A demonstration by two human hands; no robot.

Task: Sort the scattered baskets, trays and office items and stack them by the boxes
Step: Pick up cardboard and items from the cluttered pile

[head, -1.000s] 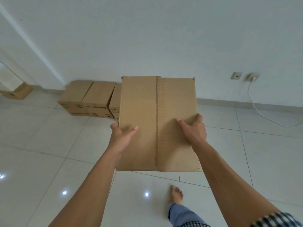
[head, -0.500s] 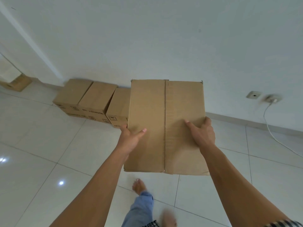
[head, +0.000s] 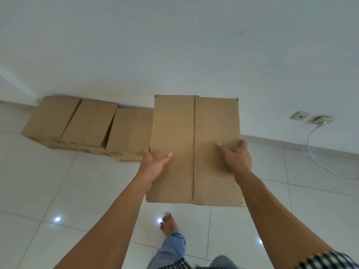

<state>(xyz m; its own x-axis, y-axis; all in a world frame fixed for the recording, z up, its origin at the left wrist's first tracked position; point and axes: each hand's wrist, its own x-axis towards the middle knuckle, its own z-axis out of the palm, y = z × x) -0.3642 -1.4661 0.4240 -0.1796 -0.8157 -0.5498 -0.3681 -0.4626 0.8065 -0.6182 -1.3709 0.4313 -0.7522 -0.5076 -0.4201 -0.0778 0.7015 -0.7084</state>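
Carrying a brown cardboard box (head: 194, 150) out in front, above the tiled floor (head: 58, 181), the person grips it from both sides. The left hand (head: 153, 166) clamps the left edge, thumb flat on top, fingers hidden underneath. The right hand (head: 236, 160) clamps the right edge, thumb on top. The box's underside is hidden. It covers the right end of a row of boxes (head: 89, 123) standing against the white wall (head: 174, 45); their printed labels are mostly too blurred to read. The card is matte, with a seam down the middle; the glossy tiles reflect lights. A bare foot (head: 169, 224) shows below. Since a second ago the row looks larger and nearer, and both grips are unchanged.
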